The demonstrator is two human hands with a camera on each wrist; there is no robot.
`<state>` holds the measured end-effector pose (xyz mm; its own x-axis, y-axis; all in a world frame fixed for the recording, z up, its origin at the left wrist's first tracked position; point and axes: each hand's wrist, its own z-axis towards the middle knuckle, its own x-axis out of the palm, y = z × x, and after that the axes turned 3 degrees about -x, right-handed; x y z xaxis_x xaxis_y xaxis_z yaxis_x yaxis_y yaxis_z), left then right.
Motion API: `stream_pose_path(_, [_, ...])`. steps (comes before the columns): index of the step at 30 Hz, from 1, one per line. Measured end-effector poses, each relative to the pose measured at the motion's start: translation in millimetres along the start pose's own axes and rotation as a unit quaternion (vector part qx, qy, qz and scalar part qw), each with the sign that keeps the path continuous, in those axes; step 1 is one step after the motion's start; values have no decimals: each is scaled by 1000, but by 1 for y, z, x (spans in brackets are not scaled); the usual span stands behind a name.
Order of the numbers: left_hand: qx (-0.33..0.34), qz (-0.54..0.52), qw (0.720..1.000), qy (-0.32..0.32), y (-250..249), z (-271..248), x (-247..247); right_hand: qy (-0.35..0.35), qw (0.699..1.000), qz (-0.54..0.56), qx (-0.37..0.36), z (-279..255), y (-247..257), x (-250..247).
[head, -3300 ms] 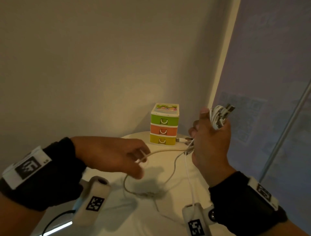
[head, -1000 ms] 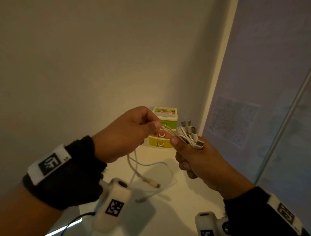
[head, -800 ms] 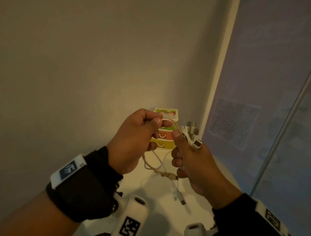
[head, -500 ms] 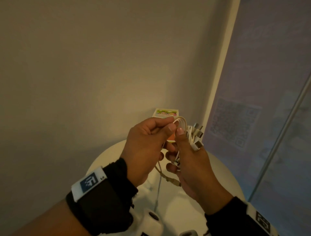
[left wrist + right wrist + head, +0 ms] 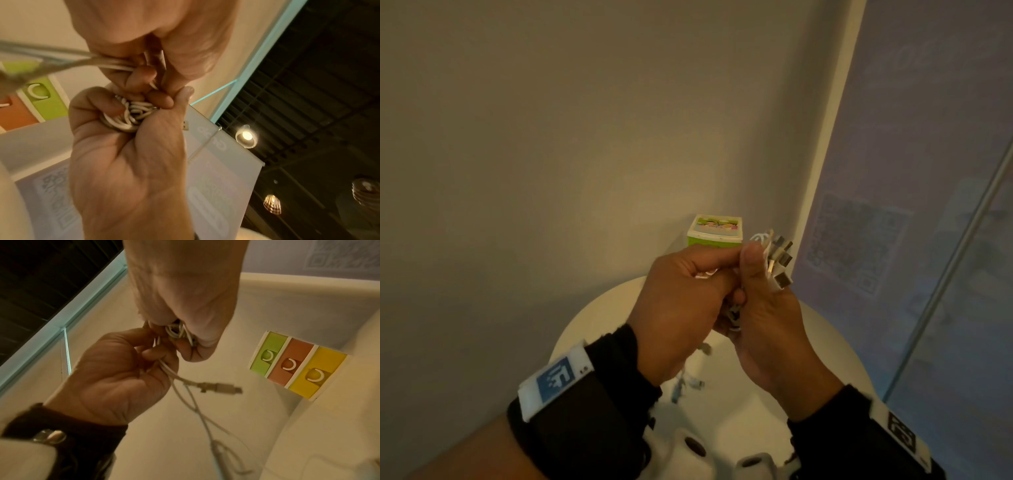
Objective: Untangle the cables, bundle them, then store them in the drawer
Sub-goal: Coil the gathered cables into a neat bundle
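Observation:
Both hands meet in front of the small three-drawer unit (image 5: 715, 232). My right hand (image 5: 754, 274) grips a bundle of white cables (image 5: 774, 263), with several metal plugs sticking up past the thumb. In the left wrist view the coils (image 5: 129, 116) sit packed in its palm. My left hand (image 5: 717, 270) pinches the loose cable strands (image 5: 174, 374) right against the bundle. Two tails hang below the hands, one ending in a plug (image 5: 220, 387). All three drawers (image 5: 298, 365), green, orange and yellow, are closed.
A round white table (image 5: 774, 394) lies beneath the hands, with the drawer unit at its far edge against the beige wall. A translucent panel (image 5: 893, 205) with a printed code stands to the right. Wrist camera housings (image 5: 688, 448) show at the bottom.
The left hand has brought its cable loop up against the right hand's bundle, and the two hands now touch. The hanging tails have grown shorter. The view has tilted down towards the table.

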<state>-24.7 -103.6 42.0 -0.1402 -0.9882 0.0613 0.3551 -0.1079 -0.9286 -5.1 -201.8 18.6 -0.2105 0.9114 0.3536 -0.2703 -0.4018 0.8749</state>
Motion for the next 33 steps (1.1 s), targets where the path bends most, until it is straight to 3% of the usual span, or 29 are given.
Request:
stream_pose_path(6, [-43, -18, 999, -27, -1, 5, -13, -32, 999, -13, -21, 9, -4, -3])
stream_pose_path(12, [-63, 24, 998, -6, 25, -5, -18, -149, 986, 76, -23, 25, 0, -15])
stream_pose_path(16, [-81, 66, 989, 109, 31, 0, -34, -133, 984, 119, -14, 24, 2, -18])
stream_pose_path(18, [-53, 171, 971, 161, 27, 3, -43, -110, 986, 126, -4, 24, 5, -23])
stream_pose_path(20, [-7, 344, 921, 184, 20, 6, -50, -89, 991, 99, 8, 25, 7, -28])
stream_pose_path(21, [33, 434, 882, 183, 18, 8, -54, -83, 993, 87, 12, 24, 7, -28])
stream_pose_path(24, [203, 643, 727, 132, 10, 14, -65, -86, 993, 79, 21, 23, 8, -27])
stream_pose_path(25, [237, 676, 689, 104, 8, 14, -66, -89, 993, 73, 24, 22, 8, -26])
stream_pose_path(27, [287, 697, 653, 66, 4, 15, -64, -95, 994, 53, 28, 23, 8, -24])
stream_pose_path(29, [316, 686, 651, 69, 4, 16, -61, -105, 993, 33, 29, 23, 8, -25])
stream_pose_path(31, [314, 652, 685, 79, 9, 15, -58, -103, 994, 2, 23, 23, 9, -25])
stream_pose_path(33, [290, 599, 742, 85, 15, 11, -54, -103, 994, -36, 15, 22, 6, -24])
